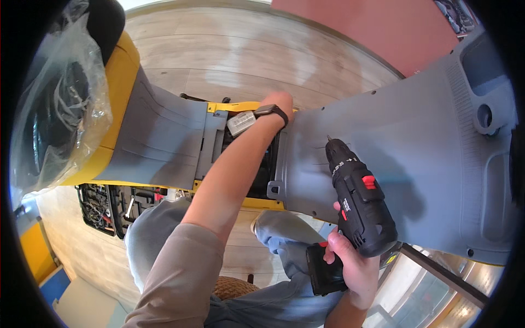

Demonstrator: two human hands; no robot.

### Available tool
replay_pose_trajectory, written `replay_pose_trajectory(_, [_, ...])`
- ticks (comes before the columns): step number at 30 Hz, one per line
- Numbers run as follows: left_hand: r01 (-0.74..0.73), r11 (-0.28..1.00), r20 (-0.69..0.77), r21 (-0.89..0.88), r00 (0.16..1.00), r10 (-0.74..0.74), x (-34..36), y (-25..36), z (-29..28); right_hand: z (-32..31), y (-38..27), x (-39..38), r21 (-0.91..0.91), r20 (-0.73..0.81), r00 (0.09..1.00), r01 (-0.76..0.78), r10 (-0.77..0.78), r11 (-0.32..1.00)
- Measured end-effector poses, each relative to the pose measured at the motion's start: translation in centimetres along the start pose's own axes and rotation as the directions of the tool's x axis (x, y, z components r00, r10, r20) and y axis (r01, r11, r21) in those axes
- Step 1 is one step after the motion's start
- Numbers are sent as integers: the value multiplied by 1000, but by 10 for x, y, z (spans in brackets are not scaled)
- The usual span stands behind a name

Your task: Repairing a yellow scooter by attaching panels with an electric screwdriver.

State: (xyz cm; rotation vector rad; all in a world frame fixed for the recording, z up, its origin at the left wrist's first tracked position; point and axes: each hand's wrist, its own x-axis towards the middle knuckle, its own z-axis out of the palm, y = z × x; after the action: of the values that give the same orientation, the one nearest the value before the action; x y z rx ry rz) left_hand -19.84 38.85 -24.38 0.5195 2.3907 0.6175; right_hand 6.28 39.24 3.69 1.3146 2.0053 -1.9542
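Your right hand (350, 262) is wrapped tight around the handle of the black cordless drill (358, 199), fingers closed below the motor body, with the battery block hanging under your palm. The bit points up and away, its tip hovering just over the grey plastic panel (394, 147) of the yellow vehicle body (117, 82). The drill looks top-heavy and dense, with most of the weight in the battery and motor, so keep your hold low on the handle where the moulded grip gives friction. Your left hand (279, 101), with a dark watch (272, 111) on the wrist, reaches over the far edge of the open compartment (262, 164); its fingers are hidden, so you cannot tell whether they are gripping or merely resting. The panel seems stiff yet thin, likely to flex and scratch under a slipping bit. An open tool case (115, 205) lies on the floor by your knee
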Motion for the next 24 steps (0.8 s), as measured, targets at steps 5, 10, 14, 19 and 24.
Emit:
replay_pose_trajectory(5, [31, 998, -51, 46, 998, -28, -8, 15, 8, 2, 3, -1, 14, 14, 999, 34, -34, 999])
replay_pose_trajectory(10, [19, 982, -66, 187, 998, -7, -11, 24, 19, -1, 6, -2, -7, -2, 1000, 27, -27, 1000])
replay_pose_trajectory(14, [-16, 977, -144, 213, 988, 48, -11, 26, 23, -2, 7, -2, 26, -4, 999, 44, -44, 999])
replay_pose_trajectory(19, [-43, 939, -4, 342, 999, 48, -6, 31, 26, -5, 6, -2, 19, -16, 999, 32, -32, 999])
replay_pose_trajectory(24, [-92, 823, 100, 561, 994, 42, -5, 40, 31, -8, 7, -1, 28, -4, 1000, 17, -17, 999])
